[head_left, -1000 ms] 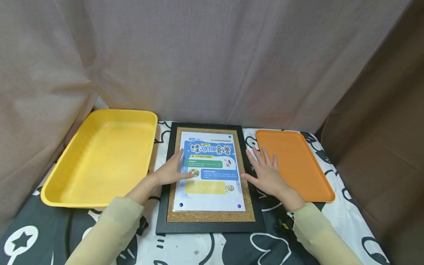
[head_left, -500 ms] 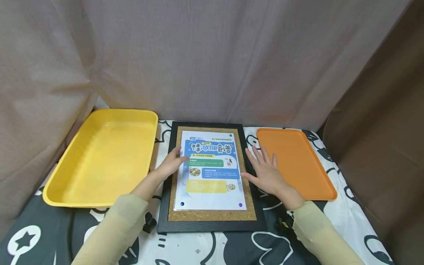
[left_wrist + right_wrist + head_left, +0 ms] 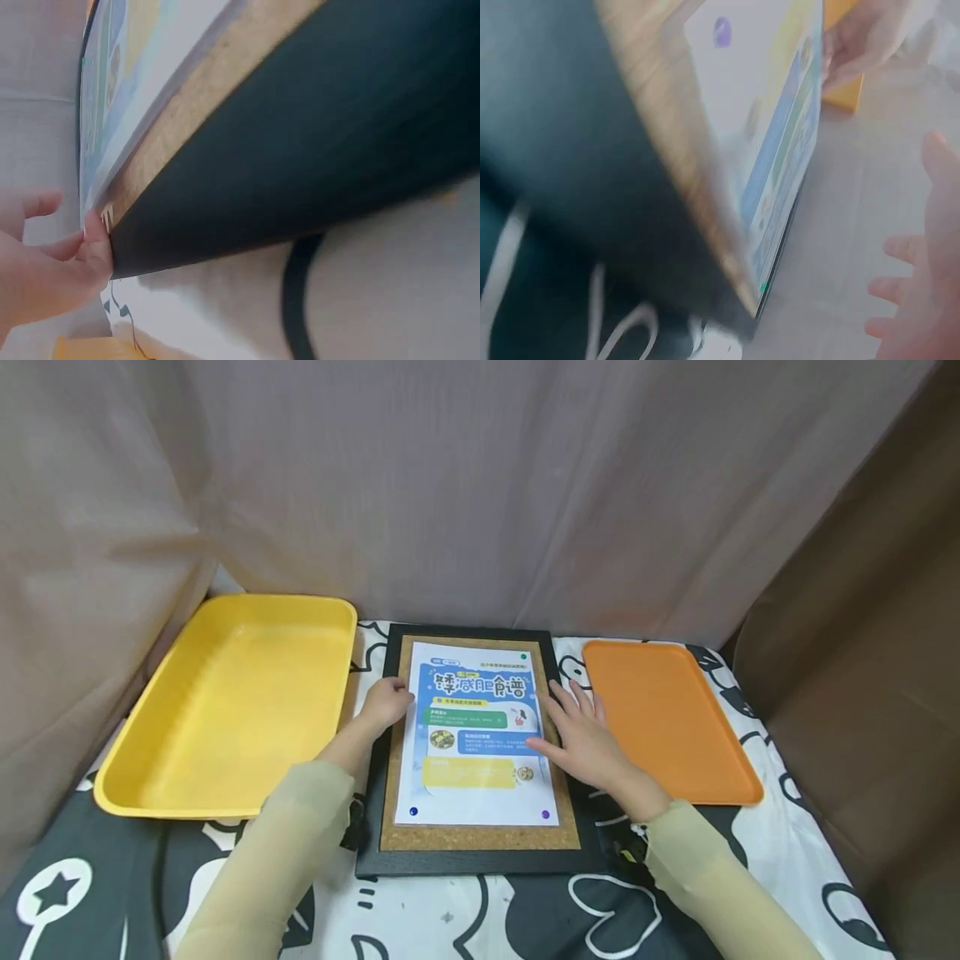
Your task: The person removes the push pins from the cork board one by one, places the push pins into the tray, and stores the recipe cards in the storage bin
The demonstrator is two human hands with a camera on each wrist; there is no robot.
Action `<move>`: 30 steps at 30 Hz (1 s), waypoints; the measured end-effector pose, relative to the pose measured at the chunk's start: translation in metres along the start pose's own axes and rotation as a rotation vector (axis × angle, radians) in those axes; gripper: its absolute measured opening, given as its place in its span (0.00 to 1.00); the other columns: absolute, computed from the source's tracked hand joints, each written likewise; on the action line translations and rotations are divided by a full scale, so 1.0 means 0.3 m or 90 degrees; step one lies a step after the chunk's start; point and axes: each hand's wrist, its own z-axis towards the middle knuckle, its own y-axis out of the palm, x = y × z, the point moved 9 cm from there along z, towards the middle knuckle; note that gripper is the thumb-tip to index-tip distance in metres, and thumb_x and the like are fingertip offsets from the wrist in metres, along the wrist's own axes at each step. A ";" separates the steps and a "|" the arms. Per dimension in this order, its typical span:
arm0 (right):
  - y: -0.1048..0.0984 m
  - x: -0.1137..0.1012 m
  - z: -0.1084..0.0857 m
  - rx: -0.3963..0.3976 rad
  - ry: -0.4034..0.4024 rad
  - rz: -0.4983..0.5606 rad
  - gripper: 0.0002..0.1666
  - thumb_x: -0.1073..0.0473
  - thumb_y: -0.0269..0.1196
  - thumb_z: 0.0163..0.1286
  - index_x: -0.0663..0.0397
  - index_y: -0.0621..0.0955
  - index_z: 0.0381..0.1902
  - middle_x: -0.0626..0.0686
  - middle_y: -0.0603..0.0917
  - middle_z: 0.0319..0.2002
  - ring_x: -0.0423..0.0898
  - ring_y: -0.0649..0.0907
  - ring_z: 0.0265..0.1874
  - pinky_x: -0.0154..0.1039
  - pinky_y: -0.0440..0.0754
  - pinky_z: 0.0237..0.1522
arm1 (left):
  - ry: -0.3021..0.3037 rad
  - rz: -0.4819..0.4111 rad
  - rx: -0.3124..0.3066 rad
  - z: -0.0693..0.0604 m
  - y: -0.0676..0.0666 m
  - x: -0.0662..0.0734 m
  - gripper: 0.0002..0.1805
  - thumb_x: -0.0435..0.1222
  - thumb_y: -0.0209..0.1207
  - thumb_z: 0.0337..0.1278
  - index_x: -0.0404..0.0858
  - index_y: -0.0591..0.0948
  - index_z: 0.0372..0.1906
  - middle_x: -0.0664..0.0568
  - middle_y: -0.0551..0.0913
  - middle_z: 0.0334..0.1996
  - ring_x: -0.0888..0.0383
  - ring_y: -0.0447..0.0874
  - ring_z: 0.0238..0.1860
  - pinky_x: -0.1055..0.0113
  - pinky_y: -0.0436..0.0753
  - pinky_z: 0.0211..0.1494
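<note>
White sheet (image 3: 480, 806): left hand (image 3: 386, 703) withdrawn to edge.

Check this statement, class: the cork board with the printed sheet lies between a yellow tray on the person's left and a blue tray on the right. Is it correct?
Not quite: the right-hand tray is orange, not blue, as the head view shows. The rest holds: the cork board with the printed sheet lies between it and the yellow tray.
</note>
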 end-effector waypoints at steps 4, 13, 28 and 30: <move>0.015 -0.065 0.038 -0.004 0.005 0.087 0.41 0.43 0.61 0.63 0.56 0.64 0.68 0.60 0.63 0.68 0.60 0.58 0.69 0.62 0.54 0.68 | 0.001 0.034 0.029 0.013 -0.012 0.009 0.22 0.31 0.48 0.63 0.28 0.71 0.60 0.36 0.74 0.58 0.44 0.73 0.58 0.56 0.77 0.59; 0.156 -0.234 0.117 -0.149 0.044 0.356 0.26 0.52 0.63 0.63 0.60 0.76 0.55 0.56 0.81 0.47 0.49 0.79 0.44 0.40 0.79 0.46 | -0.011 0.015 0.055 0.029 -0.020 -0.003 0.23 0.27 0.54 0.56 0.31 0.72 0.60 0.40 0.80 0.52 0.49 0.78 0.54 0.60 0.78 0.57; 0.379 -0.466 0.079 -0.334 -0.027 0.349 0.06 0.58 0.66 0.59 0.55 0.84 0.32 0.45 0.76 0.17 0.38 0.71 0.18 0.27 0.66 0.23 | -0.032 -0.042 0.036 0.038 -0.009 -0.037 0.24 0.24 0.55 0.55 0.32 0.71 0.60 0.40 0.80 0.49 0.49 0.80 0.48 0.62 0.81 0.51; 0.379 -0.480 0.077 -0.330 -0.036 0.324 0.05 0.59 0.66 0.59 0.54 0.84 0.28 0.45 0.76 0.16 0.38 0.71 0.18 0.26 0.66 0.23 | -0.034 -0.044 0.035 0.038 -0.010 -0.040 0.24 0.24 0.55 0.55 0.32 0.71 0.60 0.41 0.80 0.48 0.49 0.80 0.47 0.62 0.81 0.51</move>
